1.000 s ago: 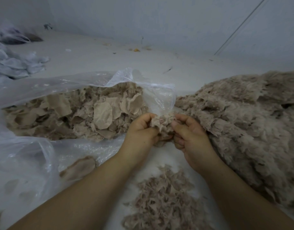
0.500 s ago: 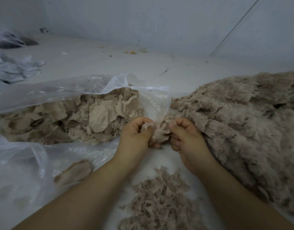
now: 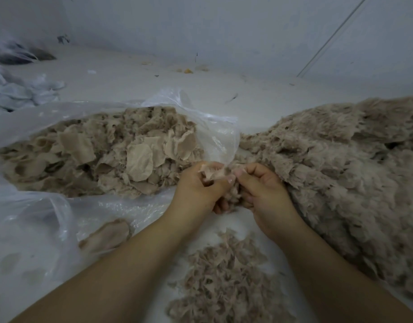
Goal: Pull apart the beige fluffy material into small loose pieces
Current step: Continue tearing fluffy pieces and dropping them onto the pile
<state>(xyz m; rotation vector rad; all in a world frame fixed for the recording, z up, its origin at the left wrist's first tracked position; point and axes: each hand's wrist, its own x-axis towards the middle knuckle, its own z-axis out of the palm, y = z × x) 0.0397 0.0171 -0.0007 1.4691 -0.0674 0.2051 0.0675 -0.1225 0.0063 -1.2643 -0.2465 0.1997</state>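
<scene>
Shreds [image 3: 220,283] lay in a loose pile on the white surface [image 3: 135,80] between the person's forearms, so part of the job looked done. Plenty seemed left: a big fluffy heap [image 3: 336,173] sprawled on the right, and a clear bag [image 3: 37,220] on the left held more beige pieces. Both hands were closed on one small clump [image 3: 216,176]. The left hand [image 3: 198,190] pinched its upper, flatter edge, and the right hand [image 3: 263,194] gripped the other side, thumbs nearly touching. The clump sat between them, just above the pile and beside the heap's near edge.
</scene>
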